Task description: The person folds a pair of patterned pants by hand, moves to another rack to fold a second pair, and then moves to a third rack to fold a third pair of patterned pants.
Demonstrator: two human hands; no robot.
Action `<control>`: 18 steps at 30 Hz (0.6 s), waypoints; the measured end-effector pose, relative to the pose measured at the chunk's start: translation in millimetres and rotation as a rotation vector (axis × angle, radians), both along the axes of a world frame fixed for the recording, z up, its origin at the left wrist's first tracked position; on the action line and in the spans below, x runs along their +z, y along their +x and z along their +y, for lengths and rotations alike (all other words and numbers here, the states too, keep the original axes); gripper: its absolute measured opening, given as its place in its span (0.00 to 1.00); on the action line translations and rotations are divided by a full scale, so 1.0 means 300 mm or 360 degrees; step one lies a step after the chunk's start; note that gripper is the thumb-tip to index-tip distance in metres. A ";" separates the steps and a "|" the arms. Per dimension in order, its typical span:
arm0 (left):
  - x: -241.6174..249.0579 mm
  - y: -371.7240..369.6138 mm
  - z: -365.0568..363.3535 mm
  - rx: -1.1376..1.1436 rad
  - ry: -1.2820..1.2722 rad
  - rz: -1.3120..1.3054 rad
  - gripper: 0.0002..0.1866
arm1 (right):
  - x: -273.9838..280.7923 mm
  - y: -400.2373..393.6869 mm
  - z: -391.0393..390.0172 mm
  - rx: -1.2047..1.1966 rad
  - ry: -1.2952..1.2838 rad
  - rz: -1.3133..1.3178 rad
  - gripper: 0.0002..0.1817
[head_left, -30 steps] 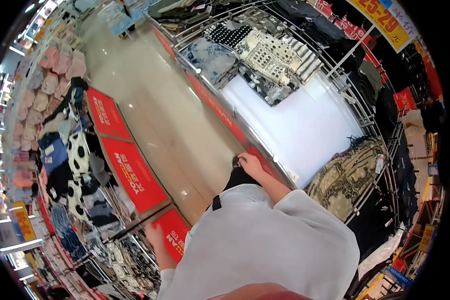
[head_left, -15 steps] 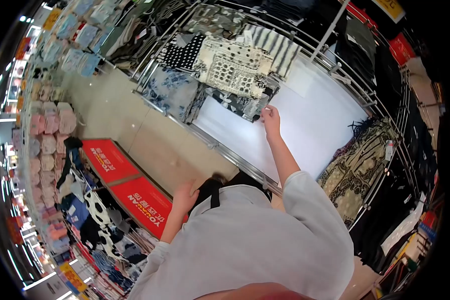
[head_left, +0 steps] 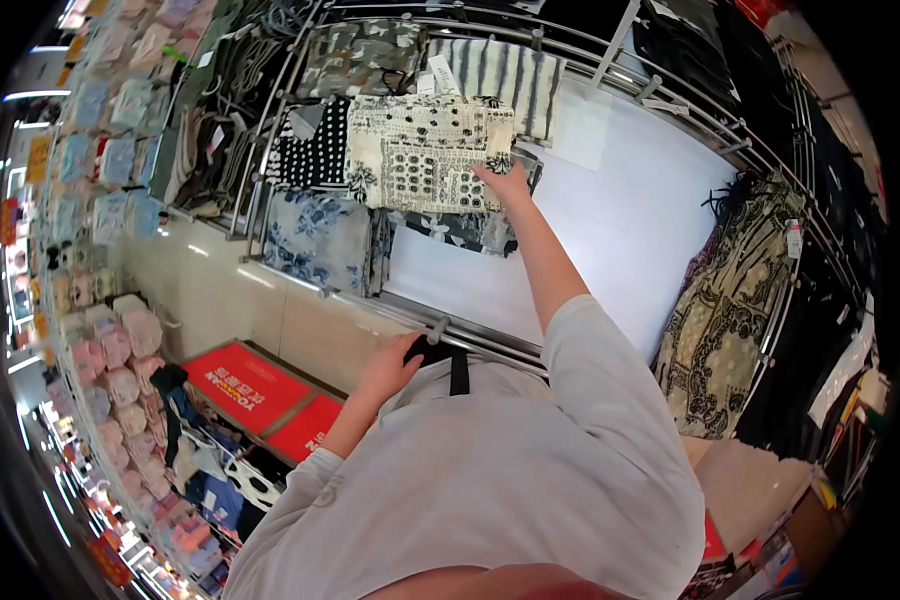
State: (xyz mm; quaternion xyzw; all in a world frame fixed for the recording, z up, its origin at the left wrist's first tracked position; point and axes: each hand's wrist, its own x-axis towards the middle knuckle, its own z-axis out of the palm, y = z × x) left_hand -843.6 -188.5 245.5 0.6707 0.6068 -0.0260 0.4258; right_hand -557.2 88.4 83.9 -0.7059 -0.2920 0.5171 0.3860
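My right hand [head_left: 503, 185] touches the right edge of a folded cream garment with black print [head_left: 425, 150], thumb and fingers apart. That garment lies on top of other folded clothes: a black one with white dots [head_left: 312, 158] at its left and a grey-black patterned one [head_left: 450, 230] partly hidden under it. Beside these are a blue floral folded garment [head_left: 315, 240], a camouflage one [head_left: 360, 60] and a striped one [head_left: 510, 80]. Close to my waist, my left hand [head_left: 390, 370] is beside the metal rail [head_left: 438, 328], its fingers loosely stretched and holding nothing.
The white display surface [head_left: 610, 230] has metal rails around it. Patterned tan garments [head_left: 720, 330] hang at the right. A red sign board [head_left: 245, 385] stands at the lower left, near racks of pink packaged goods [head_left: 120, 350].
My right hand has moved from the lower grey-black garment up to the cream garment's edge. My left hand has come nearer the rail. The view has shifted and turned.
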 end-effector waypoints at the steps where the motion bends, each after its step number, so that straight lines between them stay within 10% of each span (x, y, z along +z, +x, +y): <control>1: -0.019 -0.032 0.047 -0.0025 -0.0014 -0.0020 0.25 | 0.002 -0.006 0.022 -0.0025 -0.0014 -0.0020 0.55; 8: -0.171 -0.252 0.343 -0.0110 0.0219 -0.0158 0.24 | 0.078 -0.048 0.111 0.0105 0.0131 -0.0082 0.37; 18: -0.146 -0.285 0.614 -0.0265 0.0132 -0.0243 0.23 | 0.223 -0.174 0.159 0.0408 -0.0225 -0.0851 0.41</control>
